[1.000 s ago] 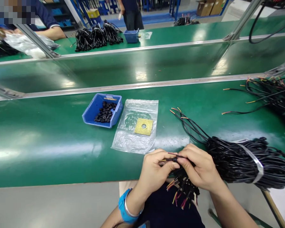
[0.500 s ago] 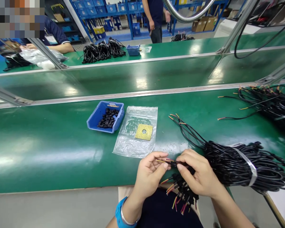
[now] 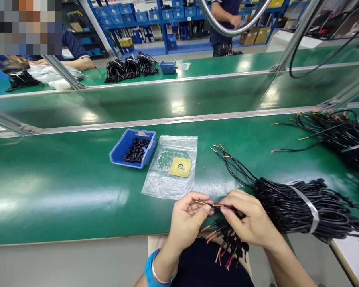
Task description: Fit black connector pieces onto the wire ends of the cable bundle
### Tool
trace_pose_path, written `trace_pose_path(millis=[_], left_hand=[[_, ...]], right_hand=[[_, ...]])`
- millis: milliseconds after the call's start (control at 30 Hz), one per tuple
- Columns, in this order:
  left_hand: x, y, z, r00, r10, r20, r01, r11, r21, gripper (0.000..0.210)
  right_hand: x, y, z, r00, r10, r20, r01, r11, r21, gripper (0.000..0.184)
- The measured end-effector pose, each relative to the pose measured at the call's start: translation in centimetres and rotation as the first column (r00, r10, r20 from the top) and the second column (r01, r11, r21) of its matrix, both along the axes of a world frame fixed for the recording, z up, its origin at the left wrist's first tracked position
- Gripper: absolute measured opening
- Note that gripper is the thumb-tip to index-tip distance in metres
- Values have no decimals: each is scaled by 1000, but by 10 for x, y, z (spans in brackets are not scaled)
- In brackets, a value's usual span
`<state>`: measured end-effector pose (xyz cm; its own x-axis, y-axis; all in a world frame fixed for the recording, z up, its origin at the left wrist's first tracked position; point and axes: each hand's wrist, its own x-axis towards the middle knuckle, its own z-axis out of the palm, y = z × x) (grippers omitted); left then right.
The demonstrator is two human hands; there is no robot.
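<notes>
Near the bench's front edge, my left hand (image 3: 190, 215) pinches the end of a thin black cable, with a yellow wire end (image 3: 202, 202) showing above its fingers. My right hand (image 3: 247, 215) grips the same cable a short way to the right; thin yellow and dark wires (image 3: 218, 205) span between the two hands. Below my right hand, several black cable ends (image 3: 227, 239) with red and yellow stripped wires hang over the edge above my lap. Just right of that hand lies a thick bundle of black cables (image 3: 287, 211), bound with a pale tie.
A blue bin (image 3: 116, 155) holds small black parts. Beside it, a clear plastic bag (image 3: 158, 185) lies under a yellow square pad (image 3: 176, 171). More black cables (image 3: 344, 135) are heaped at the right. Across the divider, a co-worker's arm (image 3: 77, 61) rests by cable bundles; another person (image 3: 224, 20) stands behind.
My hands stay close together, the right one slightly further left, and more yellow wire shows between them. The standing person in the background has moved right.
</notes>
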<state>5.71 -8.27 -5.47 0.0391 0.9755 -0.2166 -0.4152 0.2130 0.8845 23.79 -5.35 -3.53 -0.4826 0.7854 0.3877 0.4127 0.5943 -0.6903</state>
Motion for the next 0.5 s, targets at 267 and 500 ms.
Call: trace_pose_path(millis=[267, 500], left_hand=[[-11, -8, 9, 910, -82, -407, 201, 944, 261, 20], [2, -30, 21, 691, -210, -692, 550, 773, 316, 31]], right_hand=[[1, 2, 8, 1000, 0, -25, -2, 996, -91, 18], [-19, 12, 5, 971, -209, 118, 201, 976, 80, 8]])
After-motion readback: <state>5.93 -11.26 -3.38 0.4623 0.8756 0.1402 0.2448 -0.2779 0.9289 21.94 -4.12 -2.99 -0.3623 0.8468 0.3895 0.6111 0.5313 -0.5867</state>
